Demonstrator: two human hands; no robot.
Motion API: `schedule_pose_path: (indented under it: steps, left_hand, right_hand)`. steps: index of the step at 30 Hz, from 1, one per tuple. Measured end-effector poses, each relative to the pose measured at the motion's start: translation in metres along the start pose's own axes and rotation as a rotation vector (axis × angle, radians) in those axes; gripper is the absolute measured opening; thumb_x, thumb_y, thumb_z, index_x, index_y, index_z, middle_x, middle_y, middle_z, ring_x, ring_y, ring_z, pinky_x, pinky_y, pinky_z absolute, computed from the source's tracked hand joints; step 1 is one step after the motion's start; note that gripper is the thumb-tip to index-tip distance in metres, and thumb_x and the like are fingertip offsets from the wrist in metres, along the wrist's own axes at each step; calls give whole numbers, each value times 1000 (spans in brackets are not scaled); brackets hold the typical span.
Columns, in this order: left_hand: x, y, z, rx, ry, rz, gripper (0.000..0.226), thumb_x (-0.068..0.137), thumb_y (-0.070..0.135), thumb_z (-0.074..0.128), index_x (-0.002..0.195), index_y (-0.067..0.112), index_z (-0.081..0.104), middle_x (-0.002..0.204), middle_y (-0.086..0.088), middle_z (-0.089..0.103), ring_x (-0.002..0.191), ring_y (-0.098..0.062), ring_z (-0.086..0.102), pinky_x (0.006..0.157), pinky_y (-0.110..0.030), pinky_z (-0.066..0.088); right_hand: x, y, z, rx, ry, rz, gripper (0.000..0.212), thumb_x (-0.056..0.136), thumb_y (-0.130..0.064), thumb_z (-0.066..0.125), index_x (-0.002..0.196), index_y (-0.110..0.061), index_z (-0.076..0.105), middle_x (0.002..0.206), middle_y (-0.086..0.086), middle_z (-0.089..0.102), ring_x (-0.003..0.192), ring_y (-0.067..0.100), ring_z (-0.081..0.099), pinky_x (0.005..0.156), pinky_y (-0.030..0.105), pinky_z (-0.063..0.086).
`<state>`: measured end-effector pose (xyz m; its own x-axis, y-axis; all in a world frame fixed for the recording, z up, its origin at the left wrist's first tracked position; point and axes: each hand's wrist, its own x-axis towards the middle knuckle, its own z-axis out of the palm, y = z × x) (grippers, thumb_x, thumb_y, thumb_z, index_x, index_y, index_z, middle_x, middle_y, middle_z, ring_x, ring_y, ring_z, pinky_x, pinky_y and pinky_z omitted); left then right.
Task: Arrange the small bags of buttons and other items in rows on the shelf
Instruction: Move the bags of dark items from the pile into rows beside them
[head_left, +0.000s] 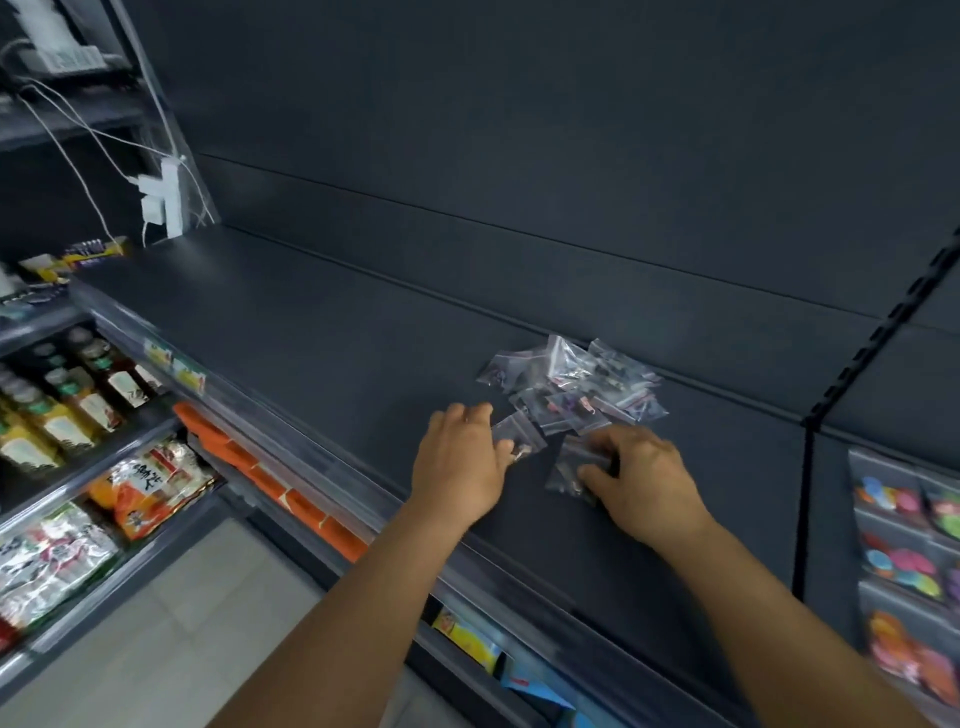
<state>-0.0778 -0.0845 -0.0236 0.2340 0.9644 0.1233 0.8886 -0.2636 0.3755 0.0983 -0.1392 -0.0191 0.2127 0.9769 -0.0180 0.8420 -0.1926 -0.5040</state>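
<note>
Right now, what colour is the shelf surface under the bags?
Dark grey, matte: the shelf under the bags, head view.

Dark grey back panel behind. Slotted upright at right. Lower racks at left hold bottles and snack packets. White power strip with cables in back corner. Pale tiled floor below.
</note>
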Motion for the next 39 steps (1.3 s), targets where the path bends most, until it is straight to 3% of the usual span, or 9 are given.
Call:
schedule_pose_path:
  steps: [3, 7, 10, 13, 21, 27, 31, 36, 39]
  left_hand:
    - [11, -2, 3, -20, -113, -15, 50, 88, 43, 58, 127, 13, 50, 122, -8, 52, 117, -28, 43, 94, -38, 42]
    - [16, -5, 3, -207, -231, -54, 31, 77, 35, 72, 98, 16, 59, 89, 0, 65, 86, -18, 61, 77, -36, 52]
    - [14, -7, 2, -322, -255, -42, 20, 73, 28, 74, 77, 24, 56, 69, 12, 58, 63, -2, 55, 57, -23, 47]
    - [13, -6, 1, -494, -270, -42, 18, 72, 29, 74, 72, 21, 58, 67, 11, 58, 56, -4, 53, 50, -19, 40]
    - [2, 40, 1, -948, -359, 13, 15, 75, 12, 72, 79, 25, 66, 59, 19, 63, 50, 6, 53, 54, -12, 44]
    - [-18, 99, 3, -1071, -460, 104, 8, 78, 15, 71, 77, 22, 68, 73, 11, 69, 69, -3, 62, 77, -32, 53]
    - [-38, 147, 13, -1064, -513, 191, 6, 83, 18, 66, 78, 16, 67, 75, 4, 66, 74, -12, 59, 82, -42, 53]
    - [-82, 217, 28, -1106, -513, 263, 7, 84, 18, 66, 78, 16, 67, 68, 8, 68, 64, -6, 59, 64, -21, 48]
    - [-118, 262, 37, -1137, -534, 285, 6, 85, 21, 66, 83, 15, 68, 79, 3, 73, 74, -10, 66, 71, -26, 52]
  right_hand:
    - [4, -9, -3, 26, -60, 116, 39, 82, -26, 65, 119, -20, 57, 121, 5, 55, 110, 23, 53, 93, 33, 45]
    - [7, -20, -9, 56, -162, 212, 17, 77, -19, 67, 94, -16, 65, 90, 3, 65, 81, 18, 60, 61, 24, 44]
    - [5, -19, -9, 129, -171, 262, 11, 74, -13, 69, 85, -11, 67, 76, 2, 63, 61, 12, 55, 49, 21, 41]
    - [-2, -14, -7, 352, -95, 311, 11, 72, -8, 71, 73, -13, 62, 62, -3, 57, 50, 8, 48, 43, 15, 38]
    - [-32, 0, -27, 903, 207, 352, 16, 77, -1, 66, 84, -15, 67, 74, 6, 68, 66, 19, 59, 72, 36, 51]
    - [-70, 25, -58, 1016, 430, 341, 14, 83, 0, 61, 78, -11, 68, 66, 8, 68, 61, 21, 61, 71, 41, 54]
    - [-102, 52, -81, 1049, 502, 348, 19, 87, -4, 60, 76, -15, 69, 67, 2, 69, 62, 15, 62, 67, 33, 54]
    - [-161, 98, -117, 1034, 618, 383, 19, 89, -27, 62, 76, -21, 74, 70, -2, 70, 68, 11, 61, 67, 28, 52]
    - [-204, 125, -137, 1024, 646, 338, 11, 87, -23, 66, 80, -23, 74, 74, -3, 72, 67, 6, 64, 62, 21, 50]
